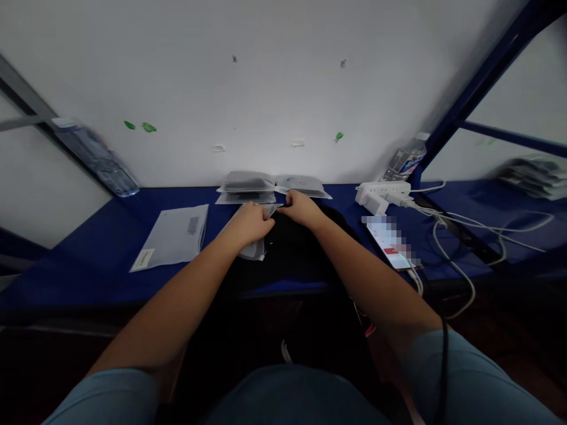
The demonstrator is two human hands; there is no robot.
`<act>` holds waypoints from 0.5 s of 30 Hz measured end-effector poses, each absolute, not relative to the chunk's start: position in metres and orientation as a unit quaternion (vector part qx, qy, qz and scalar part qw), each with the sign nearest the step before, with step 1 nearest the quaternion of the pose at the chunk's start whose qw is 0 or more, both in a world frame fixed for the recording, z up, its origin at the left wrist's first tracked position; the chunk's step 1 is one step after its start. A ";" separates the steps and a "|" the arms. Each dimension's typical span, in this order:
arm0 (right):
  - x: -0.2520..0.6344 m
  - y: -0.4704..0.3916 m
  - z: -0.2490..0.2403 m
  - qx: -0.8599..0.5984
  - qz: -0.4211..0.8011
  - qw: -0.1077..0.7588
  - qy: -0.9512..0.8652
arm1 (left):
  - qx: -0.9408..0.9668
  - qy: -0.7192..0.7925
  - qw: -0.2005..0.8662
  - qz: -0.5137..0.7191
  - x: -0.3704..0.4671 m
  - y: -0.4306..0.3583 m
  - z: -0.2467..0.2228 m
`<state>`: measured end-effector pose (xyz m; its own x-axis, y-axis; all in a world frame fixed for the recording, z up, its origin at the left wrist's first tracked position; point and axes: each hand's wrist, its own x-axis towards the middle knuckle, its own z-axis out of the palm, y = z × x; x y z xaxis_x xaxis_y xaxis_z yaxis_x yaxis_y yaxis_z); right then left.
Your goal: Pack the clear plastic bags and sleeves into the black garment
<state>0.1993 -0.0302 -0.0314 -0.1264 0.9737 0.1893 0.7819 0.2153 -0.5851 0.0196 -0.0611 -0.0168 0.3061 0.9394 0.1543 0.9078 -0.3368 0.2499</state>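
Left hand (251, 225): centre of frame; fingers curled narrow on a translucent, pale plastic pouch (253, 250).
Right hand (303, 209): just beside it; fingers narrow on the upper edge of a soft-looking black fabric item (301, 248). Whether the pouch's corner is also caught, cannot tell.
Held pouch: centre, over the left part of the black item. Judged light, limp and slippery; best taken by its edge.
Black item: centre, at the table's near edge. Judged soft and apt to sag; a rim grip suits it.
Stacked pouches: two groups of translucent plastic pouches (247, 182) (303, 185), upper centre, near the white wall (283, 88); these limit forward movement.
Flat pouch (177, 236): translucent, white-labelled, left of centre, on the blue tabletop (110, 230).
Right side: lit phone (390, 242), white power strip (383, 192) and loose white cables (460, 218); judged a snag risk. Sideways room appears better leftward.
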 end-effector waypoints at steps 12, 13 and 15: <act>0.217 -0.136 -0.001 -0.370 -0.038 0.120 -0.920 | 0.899 0.414 0.055 0.129 -0.023 -0.111 -0.006; 0.216 -0.143 -0.005 -0.379 -0.055 0.114 -0.917 | 0.912 0.384 0.060 0.131 -0.030 -0.116 -0.008; 0.212 -0.151 -0.012 -0.396 -0.078 0.109 -0.908 | 0.937 0.321 0.059 0.124 -0.042 -0.122 -0.013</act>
